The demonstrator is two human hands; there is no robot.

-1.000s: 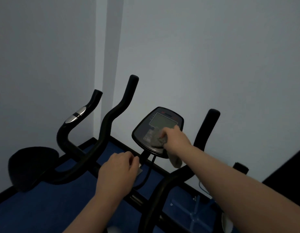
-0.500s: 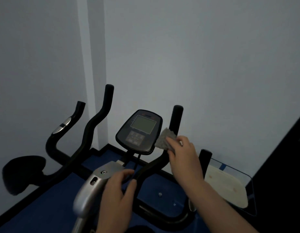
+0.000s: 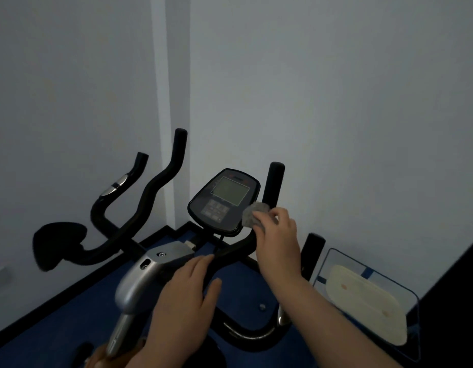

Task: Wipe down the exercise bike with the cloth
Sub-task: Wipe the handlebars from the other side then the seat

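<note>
At the right edge of the console [image 3: 224, 201] I see my right hand [image 3: 279, 241] pinching a small grey cloth [image 3: 254, 214] between thumb and fingertips — the bunched cloth sits against the console's lower right rim, just in front of the right upright handlebar grip [image 3: 275, 181]. My left hand [image 3: 187, 296] lies lower down, fingers straight and loosely spread, resting on the black handlebar bar [image 3: 235, 248] where it meets the silver stem [image 3: 139, 277] of the exercise bike [image 3: 155, 189]. It grips nothing that I can make out. The console's screen faces up toward me, with its buttons below. On the blue floor [image 3: 57, 322] to the right lies a flat tray-like thing [image 3: 362, 296] with a pale pad — too dim to identify. Pale walls [image 3: 336, 102] stand behind.
</note>
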